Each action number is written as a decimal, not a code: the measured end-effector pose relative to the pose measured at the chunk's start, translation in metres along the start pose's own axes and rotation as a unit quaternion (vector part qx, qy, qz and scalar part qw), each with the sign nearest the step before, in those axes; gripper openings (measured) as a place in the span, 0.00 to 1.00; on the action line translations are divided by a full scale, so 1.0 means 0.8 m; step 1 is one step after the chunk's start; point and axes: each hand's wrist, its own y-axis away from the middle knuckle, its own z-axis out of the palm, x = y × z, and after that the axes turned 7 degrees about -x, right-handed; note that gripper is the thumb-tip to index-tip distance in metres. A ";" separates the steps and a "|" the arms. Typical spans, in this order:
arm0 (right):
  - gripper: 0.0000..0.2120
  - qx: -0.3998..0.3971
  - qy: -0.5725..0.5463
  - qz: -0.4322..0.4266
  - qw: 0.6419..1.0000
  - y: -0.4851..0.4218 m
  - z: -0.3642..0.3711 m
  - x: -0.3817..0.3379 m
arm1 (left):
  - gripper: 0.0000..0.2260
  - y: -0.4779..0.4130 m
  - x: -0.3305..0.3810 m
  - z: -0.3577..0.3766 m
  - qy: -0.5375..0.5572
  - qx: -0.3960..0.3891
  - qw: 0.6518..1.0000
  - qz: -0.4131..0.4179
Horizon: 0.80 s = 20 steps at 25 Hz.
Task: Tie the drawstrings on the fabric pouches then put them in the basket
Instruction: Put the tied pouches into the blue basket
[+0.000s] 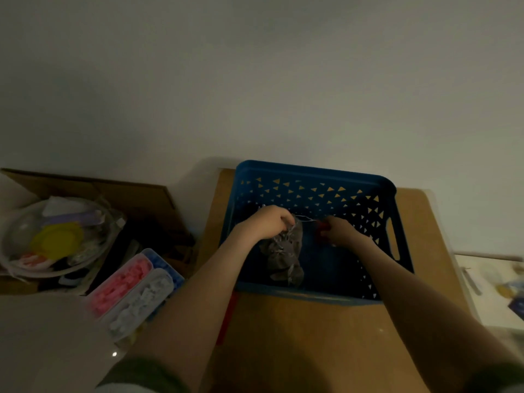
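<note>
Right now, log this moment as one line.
stage: tying | left hand: grips grey pouch neck | right hand: pinches drawstring | place: inside blue basket on brown table

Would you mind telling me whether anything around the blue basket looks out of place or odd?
Nothing looks spilled or damaged. One oddity: a red item sits at the left edge of the wooden table, seemingly overhanging it, outside the blue basket. The left hand grips the grey pouch inside the basket.
</note>
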 end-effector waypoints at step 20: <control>0.23 0.069 -0.066 -0.013 0.995 0.017 0.002 -0.057 | 0.17 -0.005 -0.005 0.012 0.085 0.056 0.995 0.019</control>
